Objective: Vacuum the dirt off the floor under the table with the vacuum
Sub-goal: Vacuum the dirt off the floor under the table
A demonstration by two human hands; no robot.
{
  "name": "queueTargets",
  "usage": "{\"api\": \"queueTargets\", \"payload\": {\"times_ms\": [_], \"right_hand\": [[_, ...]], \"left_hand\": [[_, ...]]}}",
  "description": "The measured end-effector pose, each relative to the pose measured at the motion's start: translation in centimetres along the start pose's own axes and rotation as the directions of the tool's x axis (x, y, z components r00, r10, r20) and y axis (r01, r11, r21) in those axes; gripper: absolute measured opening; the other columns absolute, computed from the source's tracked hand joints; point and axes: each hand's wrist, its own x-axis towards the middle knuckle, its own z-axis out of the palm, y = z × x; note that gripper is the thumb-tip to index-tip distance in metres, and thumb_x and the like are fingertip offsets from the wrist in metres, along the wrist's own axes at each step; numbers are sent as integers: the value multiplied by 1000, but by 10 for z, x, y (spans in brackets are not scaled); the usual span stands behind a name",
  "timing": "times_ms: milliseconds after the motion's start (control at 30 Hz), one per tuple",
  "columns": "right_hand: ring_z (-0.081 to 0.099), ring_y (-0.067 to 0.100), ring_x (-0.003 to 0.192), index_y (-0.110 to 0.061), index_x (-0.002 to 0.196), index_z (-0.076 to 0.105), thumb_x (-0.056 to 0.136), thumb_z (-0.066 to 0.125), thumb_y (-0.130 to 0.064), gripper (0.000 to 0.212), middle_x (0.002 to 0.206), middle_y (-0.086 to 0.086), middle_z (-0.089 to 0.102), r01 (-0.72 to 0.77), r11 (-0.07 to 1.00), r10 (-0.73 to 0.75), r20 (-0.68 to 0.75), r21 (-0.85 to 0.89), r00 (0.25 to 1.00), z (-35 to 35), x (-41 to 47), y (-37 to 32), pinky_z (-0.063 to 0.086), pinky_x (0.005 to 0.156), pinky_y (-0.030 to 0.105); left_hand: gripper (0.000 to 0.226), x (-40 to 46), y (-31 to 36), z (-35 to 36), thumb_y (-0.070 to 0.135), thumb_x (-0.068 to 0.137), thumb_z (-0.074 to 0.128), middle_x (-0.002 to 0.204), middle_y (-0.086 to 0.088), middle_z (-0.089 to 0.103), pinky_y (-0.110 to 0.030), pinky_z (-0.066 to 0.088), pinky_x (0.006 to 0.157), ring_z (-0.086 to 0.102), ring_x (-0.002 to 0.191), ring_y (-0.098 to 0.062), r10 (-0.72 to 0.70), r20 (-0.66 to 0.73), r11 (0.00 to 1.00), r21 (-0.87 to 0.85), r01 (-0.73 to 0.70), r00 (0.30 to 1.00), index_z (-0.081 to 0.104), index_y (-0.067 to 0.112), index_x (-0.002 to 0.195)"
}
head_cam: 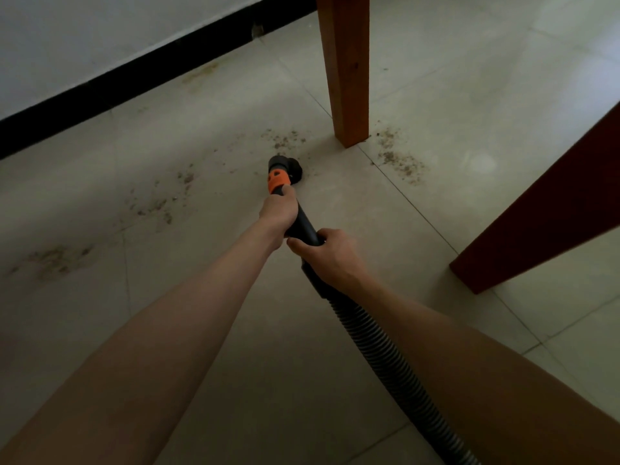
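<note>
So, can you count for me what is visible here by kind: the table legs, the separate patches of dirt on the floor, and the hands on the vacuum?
Table legs: 2 (near the wall; at the right edge)
Dirt patches: 5 ()
Hands holding the vacuum wand: 2 (left hand, right hand)
Total: 9

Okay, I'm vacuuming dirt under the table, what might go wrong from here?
The brush nozzle sits close to the table leg, so a forward push may knock it. Dirt lies on the leg's far side and could get missed, as could the patch far left. The ribbed hose trails beside the second leg and might snag.
</note>
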Motion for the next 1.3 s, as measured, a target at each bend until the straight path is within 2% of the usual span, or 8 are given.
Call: {"api": "queueTargets", "payload": {"times_ms": [133,367,533,700,933,1000,1133,1300], "right_hand": [[64,17,63,-18,82,57,85,60,-51,33,68,0,62,-3,999,2,-29,-39,1000,-8,-3,0,53,60,31],[65,19,64,-18,85,59,85,57,-52,34,70,1,64,-47,998,42,-97,-49,994,-26,-9,6,58,66,36],[64,19,67,-19,87,59,85,56,-54,35,71,1,62,-72,993,57,-163,-91,985,-29,-11,7,56,65,34],[63,17,62,-20,80,56,85,59,-50,31,69,-1,61,-62,998,62,-63,10,996,-25,-13,7,55,61,32],[58,10,55,-16,80,60,86,62,-47,32,66,-2,60,-71,991,67,36,115,997,-28,-16,2,43,48,21],[59,11,57,-15,82,61,87,61,-47,33,68,-1,61,-70,992,69,14,107,997,-34,-18,3,48,52,23],[65,19,68,-22,71,55,86,58,-51,32,71,1,62,-89,994,94,-71,69,993,-47,-24,10,58,72,38],[65,19,68,-23,73,55,85,59,-52,32,72,1,62,-128,989,139,-161,75,977,-68,-26,22,58,72,36]], "left_hand": [[48,-7,7,6,40,100,30,103,-12,50,-34,46,79,52,92,-26,-6,39,999,-42,8,999,40,2,128],[46,-14,19,28,39,101,30,92,-9,49,-32,44,80,50,89,-24,27,93,1000,-11,-26,995,42,1,125],[51,-14,22,40,40,101,27,110,-16,54,-33,43,82,53,96,-27,56,110,997,37,-60,992,42,0,129],[52,-10,13,34,41,101,24,103,-13,53,-32,44,78,52,90,-25,64,59,993,99,-69,996,45,0,125],[54,-15,15,24,40,101,24,127,-18,52,-35,46,93,55,109,-30,39,-9,992,121,-38,999,43,-2,129],[54,-23,21,28,40,101,24,131,-18,50,-37,45,98,53,114,-30,31,29,993,110,-34,999,40,0,133],[53,-41,34,45,40,102,24,131,-17,49,-36,44,98,52,115,-30,41,114,992,110,-54,993,36,0,136],[53,-53,44,71,41,101,26,125,-17,52,-32,44,83,54,99,-26,86,166,988,111,-105,982,39,0,133]]}}
